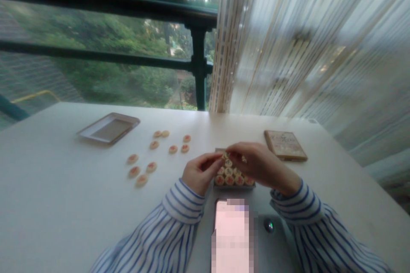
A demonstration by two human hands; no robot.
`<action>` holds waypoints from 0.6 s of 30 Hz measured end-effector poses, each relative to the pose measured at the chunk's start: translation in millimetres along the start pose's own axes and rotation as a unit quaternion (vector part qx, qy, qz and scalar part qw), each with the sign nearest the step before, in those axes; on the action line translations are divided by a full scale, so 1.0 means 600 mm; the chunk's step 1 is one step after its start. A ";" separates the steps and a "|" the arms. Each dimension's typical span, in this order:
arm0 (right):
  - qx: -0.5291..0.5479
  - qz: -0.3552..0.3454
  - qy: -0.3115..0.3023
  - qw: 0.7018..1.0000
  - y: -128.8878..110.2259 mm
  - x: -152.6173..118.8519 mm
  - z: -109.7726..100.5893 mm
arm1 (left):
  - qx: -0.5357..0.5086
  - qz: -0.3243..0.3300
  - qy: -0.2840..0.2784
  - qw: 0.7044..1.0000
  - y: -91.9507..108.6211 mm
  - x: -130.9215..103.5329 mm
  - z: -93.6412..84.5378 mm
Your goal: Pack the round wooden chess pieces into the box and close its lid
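Your left hand (pixel 197 175) and right hand (pixel 258 164) meet over the box (pixel 235 187), which sits between your forearms, probably so both reach it easily. Your left fingers curve inward, thumb close to them; your right fingers arch over the far part. You cannot tell whether either grips a piece. The box lies flat and square to you, its near edge running left to right; its long axis is unclear under your hands. Loose pieces (pixel 142 180) lie flat to the left.

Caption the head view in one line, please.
Both hands over a box of round game pieces, more pieces loose on the white table.
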State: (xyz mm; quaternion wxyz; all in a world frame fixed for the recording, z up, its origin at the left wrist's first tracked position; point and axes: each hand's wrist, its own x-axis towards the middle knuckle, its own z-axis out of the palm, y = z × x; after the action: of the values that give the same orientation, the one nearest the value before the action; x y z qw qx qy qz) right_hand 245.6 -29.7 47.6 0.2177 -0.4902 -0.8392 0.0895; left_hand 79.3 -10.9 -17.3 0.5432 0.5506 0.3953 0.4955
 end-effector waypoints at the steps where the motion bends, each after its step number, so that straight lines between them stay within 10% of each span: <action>1: 0.002 -0.001 0.002 1.000 0.000 0.000 0.000 | 0.004 -0.003 0.001 1.000 0.002 0.000 -0.001; 18: 0.015 -0.023 -0.039 0.999 0.001 0.002 0.014 | 0.047 0.000 -0.036 0.998 -0.013 0.005 -0.010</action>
State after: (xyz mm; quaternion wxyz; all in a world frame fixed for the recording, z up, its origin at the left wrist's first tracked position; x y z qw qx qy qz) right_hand 241.5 -27.8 40.1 0.1940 -0.4635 -0.8567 0.1161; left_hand 74.5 -6.1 -25.0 0.5304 0.5931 0.3987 0.4561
